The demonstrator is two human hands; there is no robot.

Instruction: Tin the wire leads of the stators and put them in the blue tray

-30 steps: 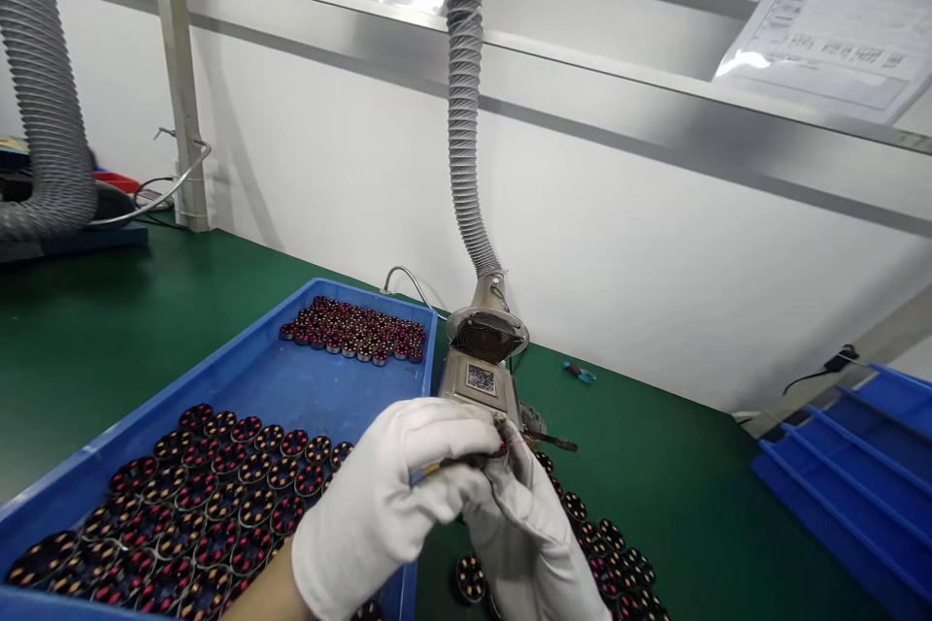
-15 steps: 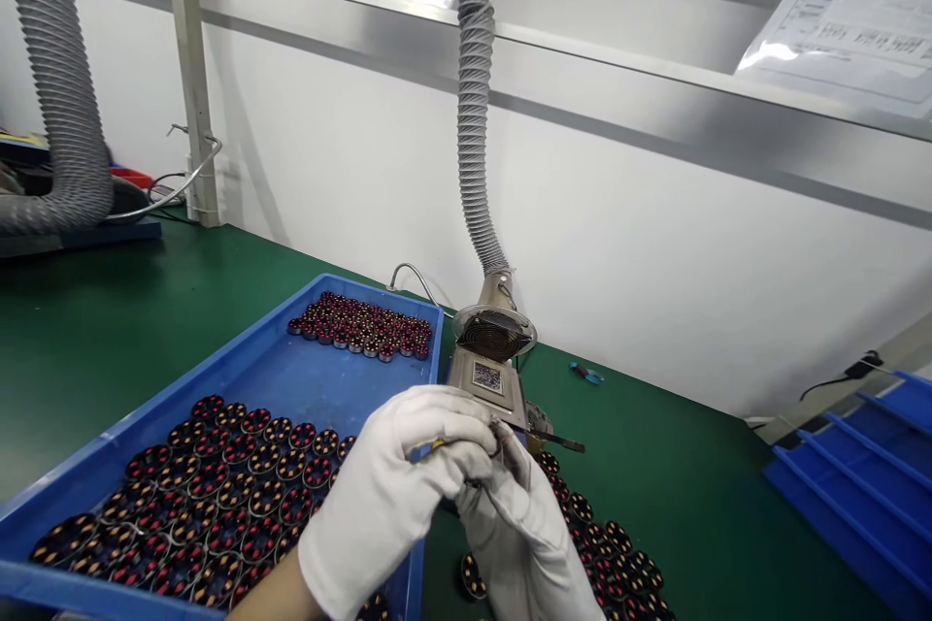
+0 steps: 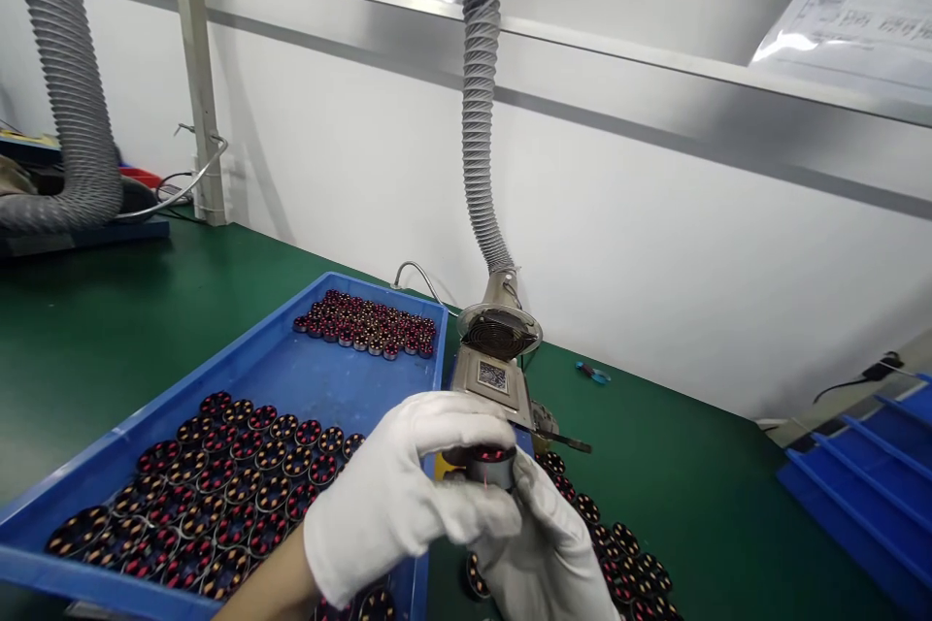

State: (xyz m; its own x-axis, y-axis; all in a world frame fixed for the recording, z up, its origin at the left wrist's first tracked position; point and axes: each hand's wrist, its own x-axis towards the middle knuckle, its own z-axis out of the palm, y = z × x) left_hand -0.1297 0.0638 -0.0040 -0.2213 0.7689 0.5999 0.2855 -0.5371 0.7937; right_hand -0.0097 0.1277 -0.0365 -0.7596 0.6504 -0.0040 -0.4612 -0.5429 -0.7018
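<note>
In white gloves, my two hands meet at the lower middle. They are closed around a short round metal part (image 3: 491, 471), grey on its side, with red and black showing at its top. My left hand (image 3: 408, 495) grips it between the fingers above and the thumb side below. From the right, my right hand (image 3: 543, 534) cups the same part; some of its fingers are hidden. Just behind the hands stands a soldering pot-like metal device (image 3: 502, 388) with a square speckled plate on top. Similar round parts (image 3: 626, 568) lie on the bench to the right of my right hand.
A blue tray (image 3: 283, 374) at left holds rows of round parts with red and yellow spots. A grey extraction hose (image 3: 481, 107) comes down to a round hood (image 3: 501, 330). Blue-handled pliers (image 3: 592, 373) lie on the green bench (image 3: 699, 485). Blue racks (image 3: 866, 485) stand at right.
My left fingers have spread further apart, and the round part between the hands now shows, turned with its side toward me. The view has shifted slightly.
</note>
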